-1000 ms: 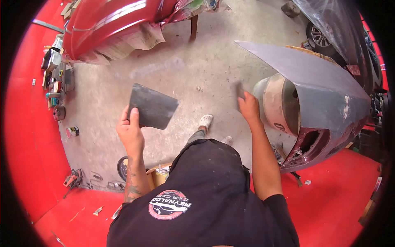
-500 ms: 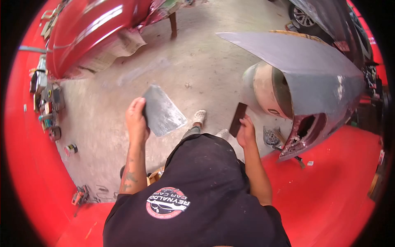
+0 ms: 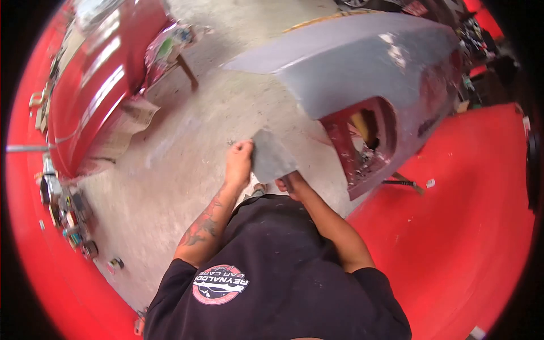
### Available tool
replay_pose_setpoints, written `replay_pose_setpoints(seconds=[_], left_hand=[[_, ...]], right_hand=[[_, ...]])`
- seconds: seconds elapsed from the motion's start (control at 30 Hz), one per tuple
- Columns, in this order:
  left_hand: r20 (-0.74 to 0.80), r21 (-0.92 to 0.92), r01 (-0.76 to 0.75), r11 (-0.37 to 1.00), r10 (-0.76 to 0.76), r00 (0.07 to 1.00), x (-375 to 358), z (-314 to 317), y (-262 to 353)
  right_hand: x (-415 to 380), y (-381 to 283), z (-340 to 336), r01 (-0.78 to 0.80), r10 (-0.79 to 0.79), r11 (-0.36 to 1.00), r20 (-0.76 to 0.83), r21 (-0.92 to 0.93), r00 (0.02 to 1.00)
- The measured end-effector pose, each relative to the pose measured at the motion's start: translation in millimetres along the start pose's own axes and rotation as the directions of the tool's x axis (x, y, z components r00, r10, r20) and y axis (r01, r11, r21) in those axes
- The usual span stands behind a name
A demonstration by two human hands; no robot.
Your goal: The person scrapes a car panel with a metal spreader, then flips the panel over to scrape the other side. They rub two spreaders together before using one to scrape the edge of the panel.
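Pinched by an edge in my left hand (image 3: pixel 240 163) is a thin grey sheet of sandpaper (image 3: pixel 273 154), dull on the side facing me. My right hand (image 3: pixel 296 187) is closed around a dark, narrow sanding block (image 3: pixel 289 180), right at the sheet's lower right corner. Both hands are close together in front of my body. Beyond them, to the right, stands a large grey-primed car body panel (image 3: pixel 362 68) with a dark red edge and an oval opening.
A glossy red car part (image 3: pixel 90 85) stands at the left on supports, with masking paper (image 3: pixel 127 127) hanging below it. Cans and tools (image 3: pixel 73 221) line the left side. Concrete floor (image 3: pixel 141 192) lies between, bordered by red floor (image 3: pixel 442 238). A thin tool (image 3: pixel 402 183) sticks out below the panel.
My hands have come together, bringing the sandpaper and sanding block close to each other. The view has turned, so the grey panel sits nearer the middle.
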State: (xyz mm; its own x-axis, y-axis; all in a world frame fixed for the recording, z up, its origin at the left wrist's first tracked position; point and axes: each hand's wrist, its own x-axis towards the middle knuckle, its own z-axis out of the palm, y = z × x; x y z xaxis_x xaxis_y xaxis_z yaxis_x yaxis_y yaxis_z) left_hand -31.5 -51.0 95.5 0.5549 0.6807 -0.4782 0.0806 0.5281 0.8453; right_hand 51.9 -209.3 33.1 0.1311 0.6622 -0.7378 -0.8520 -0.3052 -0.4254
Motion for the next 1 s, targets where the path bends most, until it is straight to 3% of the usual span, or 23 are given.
replay_pose_setpoints(seconds=[0.07,0.13,0.17,0.2,0.27,0.3,0.37,0.4,0.43,0.47,0.5,0.57,0.6,0.67,0.7,0.73,0.83,0.87,0.9,0.93,0.97,1.0], left_hand=[[-0.061,0.077,0.009,0.997,-0.004,0.998,7.7,4.0,6.9],[-0.092,0.086,-0.073,0.994,0.081,0.992,7.8,11.0,12.8],[-0.038,0.087,-0.042,0.995,0.045,0.998,7.4,6.2,16.2],[-0.036,0.105,-0.046,0.993,0.050,0.998,4.1,8.3,17.7],[-0.031,0.167,-0.093,0.981,0.100,0.994,-3.8,8.0,22.2],[-0.016,0.231,-0.081,0.970,0.087,0.996,-7.8,6.5,23.5],[-0.028,0.265,-0.082,0.961,0.093,0.995,-15.6,9.9,16.8],[-0.023,0.287,-0.081,0.954,0.091,0.996,-17.7,9.6,11.9],[0.017,0.314,-0.075,0.946,0.074,0.997,-17.5,5.4,5.8],[0.009,0.324,-0.073,0.943,0.074,0.997,-19.8,4.3,0.7],[0.011,0.371,-0.073,0.926,0.075,0.997,-23.1,6.4,-5.1],[0.012,0.466,-0.053,0.883,0.054,0.998,-34.8,15.9,-8.2],[0.013,0.474,-0.053,0.879,0.053,0.999,-38.2,18.1,-12.0],[0.122,0.440,-0.134,0.888,0.089,0.989,-45.9,18.0,-22.3],[0.105,0.379,-0.073,0.923,0.035,0.994,-49.7,14.7,-25.7],[0.110,0.383,-0.075,0.920,0.035,0.993,-50.3,13.4,-22.7],[0.060,0.434,-0.018,0.901,-0.008,0.998,-50.4,2.9,-14.2],[0.087,0.438,-0.020,0.899,-0.020,0.996,-48.6,-0.6,-13.3],[0.073,0.425,-0.039,0.904,0.008,0.997,-46.5,-3.8,-13.1],[0.062,0.412,-0.057,0.909,0.035,0.997,-44.7,-5.2,-13.5],[0.099,0.417,-0.061,0.907,0.021,0.995,-43.7,-6.4,-13.0],[0.084,0.400,-0.045,0.915,0.013,0.996,-43.2,-8.6,-11.3]], right_hand=[[-21.4,-1.2,0.7,0.045,-0.048,0.975,-0.009,-0.218,0.999],[23.1,41.1,-43.6,0.210,-0.340,0.861,-0.215,-0.464,0.915],[4.3,31.8,-48.8,0.154,-0.253,0.937,-0.302,-0.314,0.919],[9.8,37.2,-79.8,0.151,-0.198,0.965,-0.217,-0.216,0.956],[2.1,46.8,-90.9,0.071,-0.479,0.797,-0.556,-0.600,0.679],[1.4,46.7,-92.2,0.078,-0.474,0.798,-0.543,-0.597,0.693],[-18.5,36.2,-78.7,0.078,-0.712,0.448,-0.303,-0.891,0.634],[-27.4,27.8,-65.6,0.086,-0.706,0.453,-0.298,-0.887,0.643],[-34.9,15.3,-47.4,0.336,-0.830,0.267,-0.039,-0.903,0.556],[-41.1,3.6,-31.7,0.548,-0.894,0.051,0.206,-0.835,0.398],[-47.2,-7.5,-19.1,0.555,-0.894,0.059,0.204,-0.830,0.400],[-52.1,-26.1,-4.0,0.600,-0.781,-0.360,0.583,-0.715,0.226],[-47.0,-28.5,-5.9,0.602,-0.785,-0.355,0.578,-0.715,0.224],[-25.3,-24.6,-18.9,0.441,-0.751,-0.313,0.503,-0.841,0.427],[46.2,9.3,-97.1,-0.338,-0.876,-0.392,0.236,-0.856,0.420],[138.4,88.9,-210.3,-0.047,-0.841,-0.006,-0.020,-0.999,0.540],[-34.8,40.7,-182.5,-0.387,-0.813,-0.270,-0.006,-0.882,0.582],[-47.7,45.5,-203.6,-0.269,-0.828,0.114,-0.241,-0.957,0.506],[-61.9,51.5,-230.6,-0.107,-0.756,0.483,-0.475,-0.869,0.451],[-60.0,71.1,-278.6,-0.187,-0.748,0.422,-0.457,-0.887,0.482],[-92.1,65.8,-274.3,-0.176,-0.605,0.666,-0.663,-0.725,0.441],[-106.7,74.6,-292.0,-0.219,-0.613,0.695,-0.723,-0.685,0.318]])
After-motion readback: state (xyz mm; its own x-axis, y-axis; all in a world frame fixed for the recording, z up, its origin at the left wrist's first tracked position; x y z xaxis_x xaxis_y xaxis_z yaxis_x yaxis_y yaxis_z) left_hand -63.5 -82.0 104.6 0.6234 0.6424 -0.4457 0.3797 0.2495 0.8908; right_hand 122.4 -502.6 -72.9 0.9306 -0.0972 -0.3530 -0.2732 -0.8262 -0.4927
